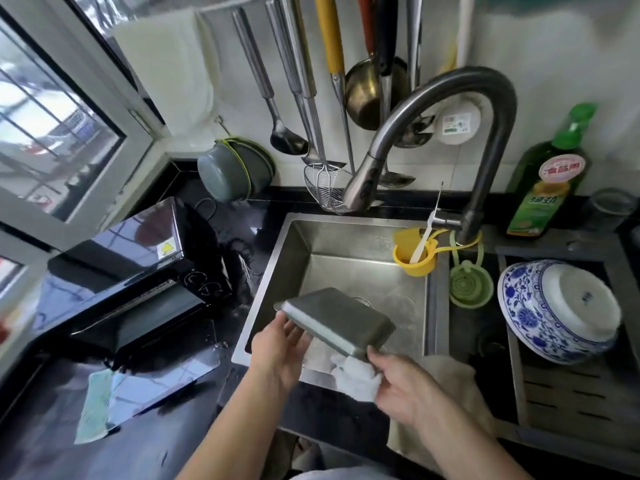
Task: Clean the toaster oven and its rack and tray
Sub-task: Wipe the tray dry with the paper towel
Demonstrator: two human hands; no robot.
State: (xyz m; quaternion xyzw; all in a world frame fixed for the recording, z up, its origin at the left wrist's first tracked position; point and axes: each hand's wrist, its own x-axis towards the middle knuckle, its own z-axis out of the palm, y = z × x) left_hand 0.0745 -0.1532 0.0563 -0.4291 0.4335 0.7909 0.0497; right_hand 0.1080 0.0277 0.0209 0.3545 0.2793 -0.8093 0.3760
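The metal tray (341, 318) is held upside down and tilted over the steel sink (363, 247). My left hand (280, 351) grips its left edge from below. My right hand (405, 386) holds a white cloth (356, 375) against the tray's near right corner. The black toaster oven (145, 265) stands on the dark counter to the left of the sink, its glass door (156, 379) folded down open. The rack is not visible.
A curved faucet (450, 109) arches over the sink; a yellow cup (412, 254) with a brush hangs on the rim. Utensils hang on the wall. A blue-white bowl (557, 310) rests on the right drainer, a soap bottle (550, 178) behind. A striped cloth (97, 407) lies by the oven door.
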